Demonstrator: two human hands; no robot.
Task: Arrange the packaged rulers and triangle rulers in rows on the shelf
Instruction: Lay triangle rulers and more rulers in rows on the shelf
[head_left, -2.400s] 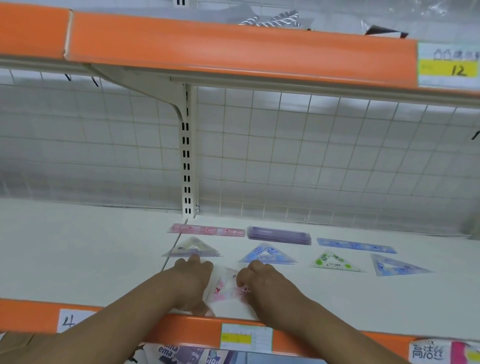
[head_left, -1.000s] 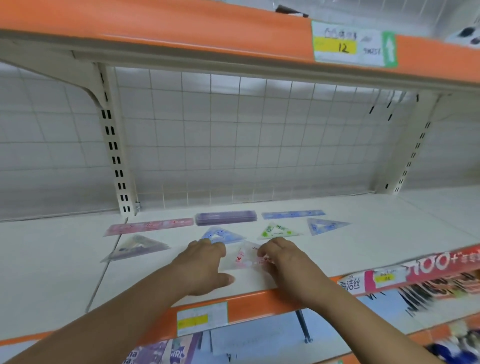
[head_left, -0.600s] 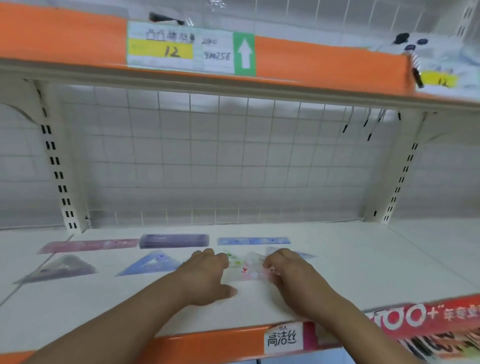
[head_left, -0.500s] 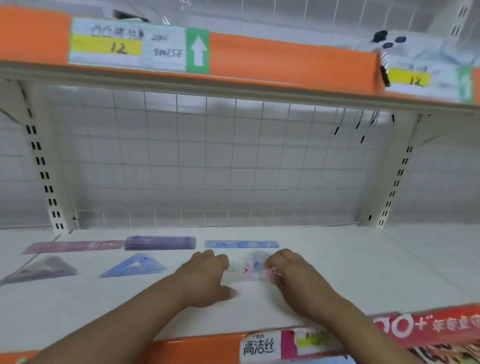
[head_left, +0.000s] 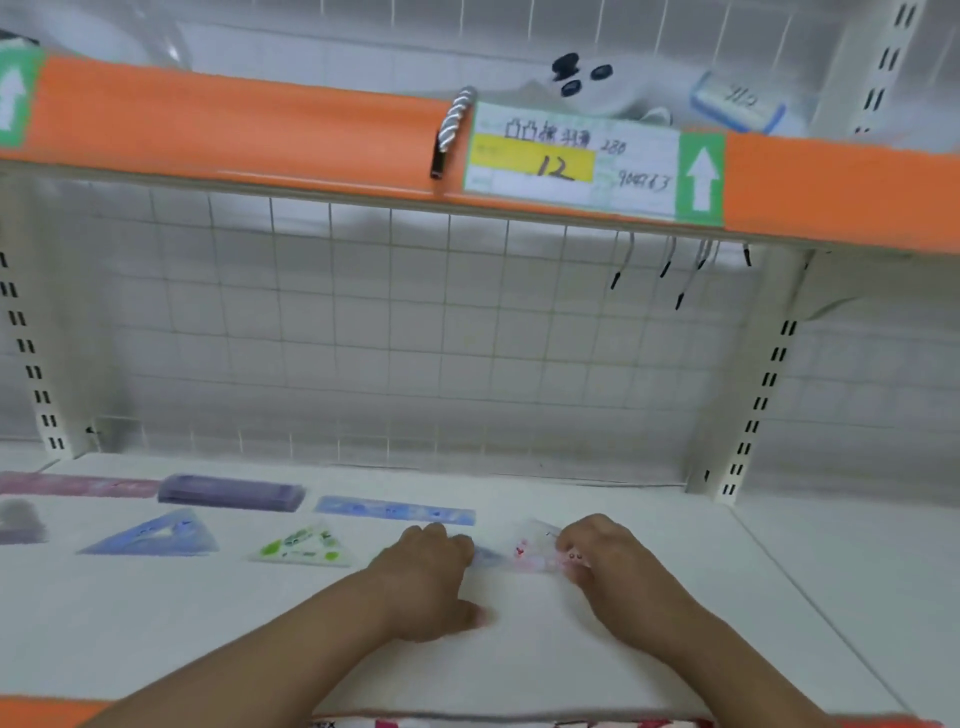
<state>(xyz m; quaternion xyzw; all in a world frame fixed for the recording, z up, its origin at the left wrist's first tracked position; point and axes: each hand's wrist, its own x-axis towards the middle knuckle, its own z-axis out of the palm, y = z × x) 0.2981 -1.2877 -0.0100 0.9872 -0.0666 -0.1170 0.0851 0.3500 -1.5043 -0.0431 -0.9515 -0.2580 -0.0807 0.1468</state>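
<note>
My left hand (head_left: 426, 579) and my right hand (head_left: 615, 574) rest on the white shelf (head_left: 545, 654) with a clear packaged triangle ruler with pink print (head_left: 530, 552) between them. My right hand pinches its right edge. My left hand's curled fingers cover its left corner, thumb flat on the shelf. In the front row lie a blue triangle ruler (head_left: 156, 538), a green triangle ruler (head_left: 304, 546) and a bluish one (head_left: 485, 557) mostly hidden by my left hand. Behind lie a pink ruler (head_left: 78, 486), a purple ruler stack (head_left: 231, 492) and a blue ruler (head_left: 395, 509).
A wire grid (head_left: 415, 338) closes the back of the shelf. An orange-edged shelf (head_left: 260, 130) with a price label (head_left: 571, 161) hangs overhead. A slotted upright (head_left: 753, 405) stands at the right, with bare white shelf beyond it. A dark triangle (head_left: 21, 522) lies at far left.
Both hands have carried the pink-print triangle ruler rightward along the front row, from near the left triangles to beyond the green one. My view has swung right with them.
</note>
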